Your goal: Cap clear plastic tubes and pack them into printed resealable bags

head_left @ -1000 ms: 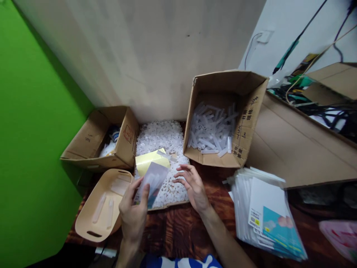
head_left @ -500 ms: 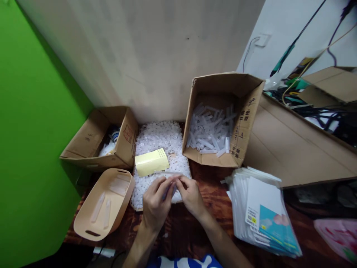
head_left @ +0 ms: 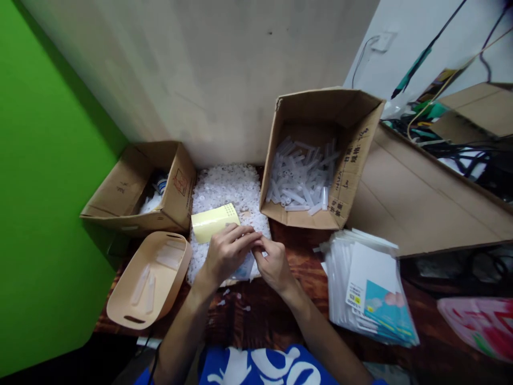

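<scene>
Left hand (head_left: 229,250) and right hand (head_left: 274,266) meet by the bag (head_left: 243,269); whether either grasps anything cannot be determined.

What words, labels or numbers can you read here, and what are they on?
"日期": carton of clear tubes.
"规格": same carton; its other printing and handwriting are unclear.
"1000", apparently, upside down: top packet of the stack; its smaller print is too small.
Too blurred or small: markings on the left carton and yellow sheet.
</scene>
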The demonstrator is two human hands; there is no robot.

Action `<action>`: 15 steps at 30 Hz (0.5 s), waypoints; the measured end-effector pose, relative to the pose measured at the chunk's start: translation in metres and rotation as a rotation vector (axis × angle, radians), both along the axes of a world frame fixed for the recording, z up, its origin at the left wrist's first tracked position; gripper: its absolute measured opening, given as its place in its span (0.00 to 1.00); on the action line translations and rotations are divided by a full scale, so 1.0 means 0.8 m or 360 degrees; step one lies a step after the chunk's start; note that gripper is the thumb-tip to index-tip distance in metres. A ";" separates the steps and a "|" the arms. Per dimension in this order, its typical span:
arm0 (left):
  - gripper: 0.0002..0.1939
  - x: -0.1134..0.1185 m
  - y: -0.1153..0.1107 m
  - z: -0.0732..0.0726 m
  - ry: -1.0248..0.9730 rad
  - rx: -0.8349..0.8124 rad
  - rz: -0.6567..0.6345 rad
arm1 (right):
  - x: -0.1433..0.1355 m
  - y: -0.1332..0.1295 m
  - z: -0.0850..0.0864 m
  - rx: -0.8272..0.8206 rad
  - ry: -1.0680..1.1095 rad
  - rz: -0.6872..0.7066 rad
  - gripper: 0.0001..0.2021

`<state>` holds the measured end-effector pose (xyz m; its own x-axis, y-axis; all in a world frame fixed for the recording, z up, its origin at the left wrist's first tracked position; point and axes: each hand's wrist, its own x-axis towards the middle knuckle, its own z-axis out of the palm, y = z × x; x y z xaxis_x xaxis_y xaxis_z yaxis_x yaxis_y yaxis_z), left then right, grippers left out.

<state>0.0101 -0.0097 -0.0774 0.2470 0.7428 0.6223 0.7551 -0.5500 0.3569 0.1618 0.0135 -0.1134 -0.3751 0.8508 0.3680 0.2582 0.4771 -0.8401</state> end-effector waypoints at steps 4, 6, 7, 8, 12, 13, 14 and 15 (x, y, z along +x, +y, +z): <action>0.10 -0.007 0.003 0.010 -0.0160 -0.0013 -0.0005 | -0.006 0.004 0.006 0.0159 -0.0023 0.0024 0.15; 0.10 -0.006 0.004 0.014 -0.0263 0.0016 0.0013 | -0.011 0.006 0.009 0.0226 -0.0049 0.0037 0.16; 0.10 -0.005 0.004 0.016 -0.0295 0.0026 0.0023 | -0.014 0.007 0.011 0.0258 -0.0062 0.0039 0.17; 0.11 -0.004 0.006 0.018 -0.0318 0.0022 0.0040 | -0.017 0.009 0.012 0.0283 -0.0068 0.0041 0.17; 0.13 -0.014 0.017 0.038 -0.0504 -0.0014 0.0285 | -0.021 0.011 0.018 0.0308 0.0012 0.0075 0.16; 0.12 -0.025 0.021 0.048 -0.0598 0.0017 0.0411 | -0.019 0.011 0.019 0.0314 0.0052 0.0064 0.16; 0.10 -0.039 0.025 0.061 -0.0704 0.0090 0.0555 | -0.015 0.012 0.020 0.0330 0.0095 0.0027 0.17; 0.09 -0.057 0.028 0.074 -0.0819 0.0190 0.0703 | -0.011 0.012 0.021 0.0353 0.0138 -0.0036 0.17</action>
